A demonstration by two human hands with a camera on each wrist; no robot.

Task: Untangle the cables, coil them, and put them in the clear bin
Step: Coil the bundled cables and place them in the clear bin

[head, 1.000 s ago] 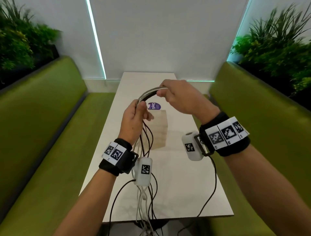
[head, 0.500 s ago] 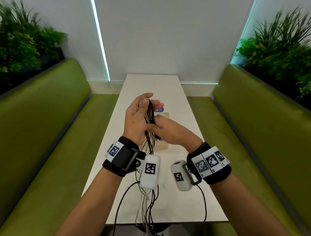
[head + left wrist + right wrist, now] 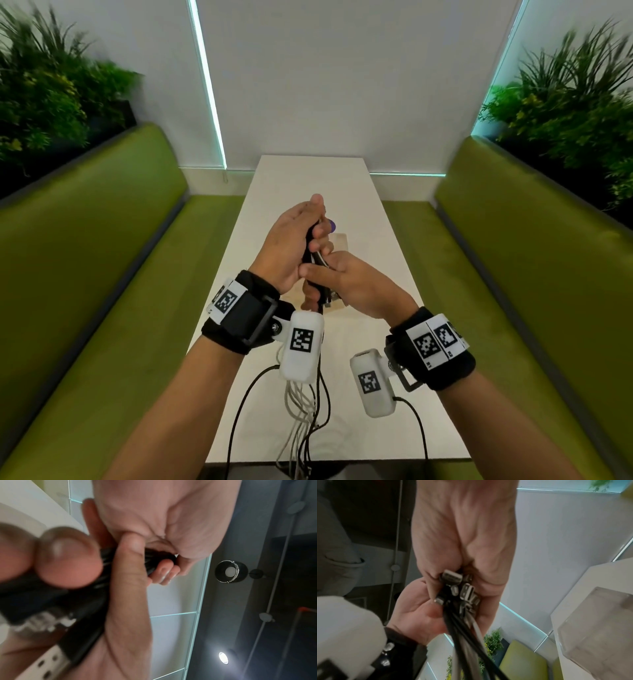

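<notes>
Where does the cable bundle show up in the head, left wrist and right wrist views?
Head: cable bundle at picture centre, gripped between left hand and right hand, above the white table.
Left wrist: dark blurred strands left of centre, running under the fingers.
Right wrist: centre, metal connector ends bunched in the palm.
Shared landmark: the clear bin; not seen from the left wrist.

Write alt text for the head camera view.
Two hands grip a bundle of black and white cables above a white table: the left hand holds its upper part, the right hand its lower part. Green benches flank the table.
</notes>
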